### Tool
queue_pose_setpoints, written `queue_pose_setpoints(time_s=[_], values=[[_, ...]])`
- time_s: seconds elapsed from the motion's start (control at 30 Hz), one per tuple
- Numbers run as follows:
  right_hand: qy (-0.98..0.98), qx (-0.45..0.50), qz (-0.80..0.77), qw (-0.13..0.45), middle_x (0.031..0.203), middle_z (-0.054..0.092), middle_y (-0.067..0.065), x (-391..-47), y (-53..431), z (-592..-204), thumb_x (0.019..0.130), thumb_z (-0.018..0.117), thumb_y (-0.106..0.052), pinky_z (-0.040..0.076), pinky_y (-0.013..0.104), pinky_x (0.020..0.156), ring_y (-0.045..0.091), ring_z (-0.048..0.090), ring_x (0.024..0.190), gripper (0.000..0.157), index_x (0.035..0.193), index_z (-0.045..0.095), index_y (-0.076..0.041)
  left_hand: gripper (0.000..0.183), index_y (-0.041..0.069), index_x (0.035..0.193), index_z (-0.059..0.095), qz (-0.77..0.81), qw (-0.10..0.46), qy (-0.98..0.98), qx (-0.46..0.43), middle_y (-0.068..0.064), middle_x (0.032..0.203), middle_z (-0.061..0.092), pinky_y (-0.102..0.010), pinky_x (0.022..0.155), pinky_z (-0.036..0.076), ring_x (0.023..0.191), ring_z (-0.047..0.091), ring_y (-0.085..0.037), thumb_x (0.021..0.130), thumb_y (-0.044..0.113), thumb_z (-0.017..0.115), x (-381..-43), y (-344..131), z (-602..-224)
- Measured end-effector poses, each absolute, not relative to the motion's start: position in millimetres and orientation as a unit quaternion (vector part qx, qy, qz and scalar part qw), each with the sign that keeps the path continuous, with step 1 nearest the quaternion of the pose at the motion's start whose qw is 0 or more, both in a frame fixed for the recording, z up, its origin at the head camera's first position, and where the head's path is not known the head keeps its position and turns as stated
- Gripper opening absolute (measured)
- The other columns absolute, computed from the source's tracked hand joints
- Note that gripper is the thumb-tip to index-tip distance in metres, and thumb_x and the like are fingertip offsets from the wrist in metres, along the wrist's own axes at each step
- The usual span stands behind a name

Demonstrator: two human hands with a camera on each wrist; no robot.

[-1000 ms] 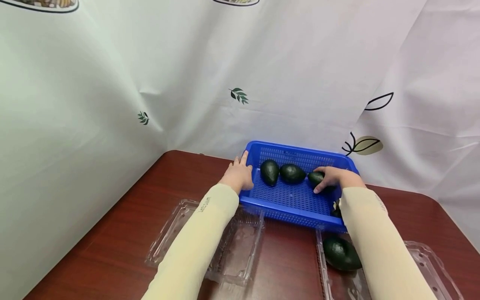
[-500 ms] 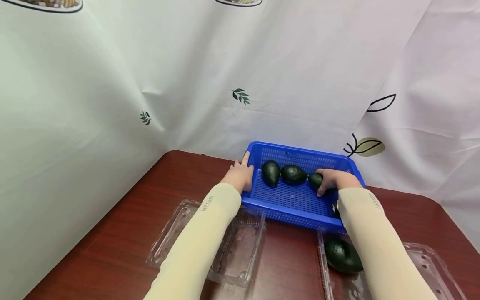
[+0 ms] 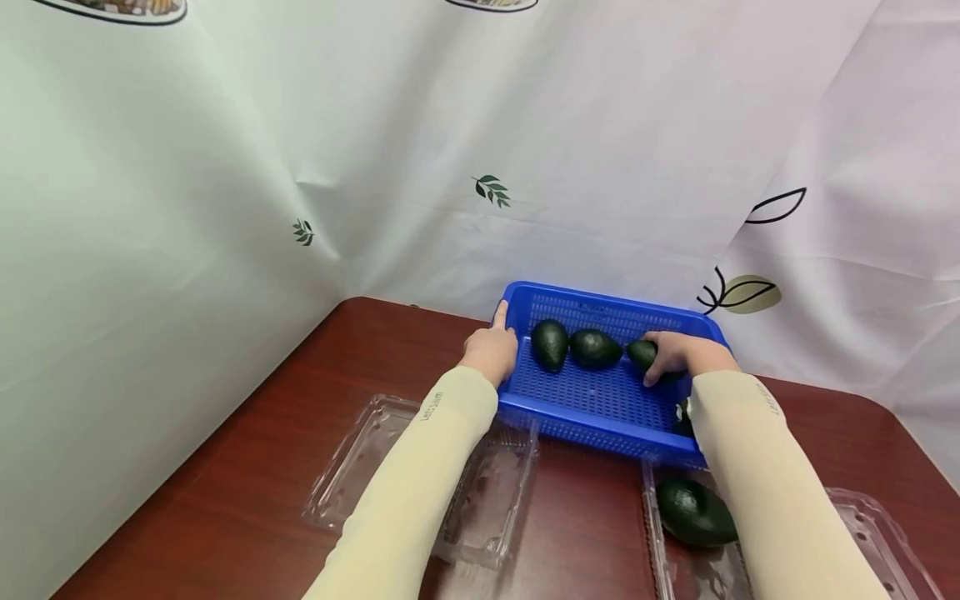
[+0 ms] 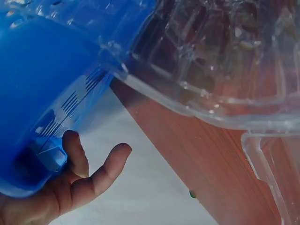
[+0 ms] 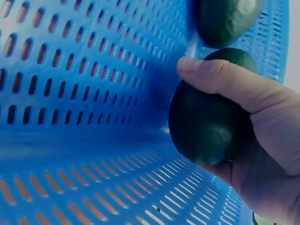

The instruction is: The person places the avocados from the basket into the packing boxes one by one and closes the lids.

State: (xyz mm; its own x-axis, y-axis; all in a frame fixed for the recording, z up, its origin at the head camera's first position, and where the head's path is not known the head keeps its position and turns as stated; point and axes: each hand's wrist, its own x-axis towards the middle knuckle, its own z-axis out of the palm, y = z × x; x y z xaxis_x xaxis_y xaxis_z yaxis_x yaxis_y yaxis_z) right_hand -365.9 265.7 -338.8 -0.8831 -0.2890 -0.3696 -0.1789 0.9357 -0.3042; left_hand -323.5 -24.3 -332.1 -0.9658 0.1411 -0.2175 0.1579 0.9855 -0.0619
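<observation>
In the head view a blue perforated basket (image 3: 600, 425) stands toward the back of the table. My right hand (image 3: 675, 357) reaches inside it and grips a dark green avocado (image 5: 201, 124), thumb across the top in the right wrist view. Two more avocados lie to its left, one upright-looking (image 3: 550, 345) and one sideways (image 3: 596, 347). A dark fruit with a pale patch (image 3: 682, 418) is partly hidden by the right sleeve. At the basket's left rim rests my left hand (image 3: 491, 352); in the left wrist view two loosely extended fingers (image 4: 110, 171) show outside the basket corner.
Before the basket, a clear plastic clamshell (image 3: 487, 508) lies opened under the left arm. Another clear clamshell (image 3: 660, 554) at right holds an avocado (image 3: 693, 512), and its lid (image 3: 877, 533) extends past the right sleeve. A white printed cloth (image 3: 600, 167) hangs behind the table (image 3: 247, 492).
The head view has shifted slightly, moving the whole scene right. The left hand's fingers have drawn in, with one still pointing along the rim. The right hand keeps its grip on the avocado.
</observation>
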Motion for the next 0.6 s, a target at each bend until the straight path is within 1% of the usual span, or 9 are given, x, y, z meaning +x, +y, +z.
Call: queue_pose_setpoints(time_s=[0.1,0.17,0.23,0.3,0.37,0.4,0.47,0.53,0.6], values=[[0.962,-0.124,-0.131,0.204,0.123,0.042,0.035,-363,267,-334,0.07,0.078,-0.018,0.039,0.051,0.089,0.044,0.044,0.108,0.084,0.133,0.032,0.013,0.051,0.022,0.149,0.023,-0.059,0.096,0.991,0.074,-0.005,0.154,-0.015,-0.031,0.047,0.045,0.059,0.056,-0.019,0.1,0.017,0.039,-320,-23,-330],[0.963,-0.128,-0.128,0.198,0.12,0.044,0.034,-361,268,-328,0.071,0.078,-0.019,0.041,0.049,0.086,0.043,0.046,0.105,0.084,0.133,0.032,0.014,0.051,0.022,0.149,0.022,-0.063,0.094,0.991,0.072,-0.005,0.154,-0.014,-0.032,0.049,0.048,0.062,0.058,-0.02,0.101,0.018,0.038,-319,-23,-329],[0.966,-0.136,-0.121,0.183,0.114,0.048,0.031,-360,269,-321,0.07,0.078,-0.021,0.043,0.047,0.081,0.039,0.049,0.099,0.081,0.131,0.035,0.013,0.049,0.021,0.149,0.023,-0.048,0.092,0.992,0.066,-0.004,0.154,-0.014,-0.035,0.057,0.052,0.076,0.06,-0.023,0.101,0.019,0.036,-319,-23,-329],[0.969,-0.145,-0.116,0.164,0.107,0.051,0.027,-359,270,-313,0.069,0.078,-0.021,0.044,0.045,0.077,0.036,0.051,0.092,0.077,0.127,0.039,0.011,0.048,0.018,0.148,0.025,-0.036,0.087,0.993,0.07,-0.006,0.154,-0.012,-0.041,0.077,0.052,0.102,0.056,-0.03,0.102,0.019,0.036,-319,-24,-328],[0.97,-0.154,-0.115,0.149,0.1,0.054,0.023,-357,270,-304,0.067,0.079,-0.022,0.045,0.043,0.074,0.032,0.052,0.087,0.074,0.123,0.042,0.009,0.047,0.015,0.147,0.027,-0.03,0.08,0.993,0.08,-0.008,0.155,-0.01,-0.047,0.097,0.039,0.126,0.036,-0.038,0.102,0.02,0.036,-319,-25,-328],[0.971,-0.157,-0.111,0.14,0.099,0.054,0.022,-356,270,-300,0.066,0.079,-0.023,0.045,0.043,0.073,0.032,0.053,0.086,0.074,0.122,0.043,0.009,0.046,0.013,0.147,0.028,-0.031,0.077,0.993,0.087,-0.009,0.155,-0.009,-0.048,0.104,0.029,0.133,0.022,-0.04,0.102,0.02,0.035,-320,-26,-328],[0.972,-0.163,-0.11,0.132,0.098,0.055,0.022,-354,269,-292,0.066,0.08,-0.024,0.045,0.043,0.072,0.032,0.053,0.085,0.075,0.122,0.043,0.009,0.046,0.011,0.146,0.029,-0.042,0.073,0.991,0.102,-0.012,0.154,-0.007,-0.048,0.11,0.013,0.138,0.001,-0.04,0.101,0.019,0.036,-320,-27,-329],[0.973,-0.164,-0.104,0.125,0.102,0.054,0.024,-351,268,-283,0.066,0.08,-0.025,0.045,0.044,0.072,0.032,0.053,0.086,0.079,0.125,0.041,0.01,0.046,0.01,0.146,0.028,-0.047,0.07,0.99,0.109,-0.013,0.154,-0.006,-0.047,0.111,0.006,0.138,-0.008,-0.037,0.102,0.02,0.035,-320,-28,-329],[0.975,-0.161,-0.1,0.117,0.105,0.053,0.026,-348,267,-275,0.068,0.079,-0.027,0.044,0.044,0.07,0.033,0.053,0.086,0.081,0.128,0.039,0.009,0.047,0.01,0.147,0.028,-0.047,0.069,0.99,0.11,-0.013,0.154,-0.006,-0.046,0.111,0.005,0.138,-0.009,-0.036,0.102,0.02,0.034,-320,-28,-330]])
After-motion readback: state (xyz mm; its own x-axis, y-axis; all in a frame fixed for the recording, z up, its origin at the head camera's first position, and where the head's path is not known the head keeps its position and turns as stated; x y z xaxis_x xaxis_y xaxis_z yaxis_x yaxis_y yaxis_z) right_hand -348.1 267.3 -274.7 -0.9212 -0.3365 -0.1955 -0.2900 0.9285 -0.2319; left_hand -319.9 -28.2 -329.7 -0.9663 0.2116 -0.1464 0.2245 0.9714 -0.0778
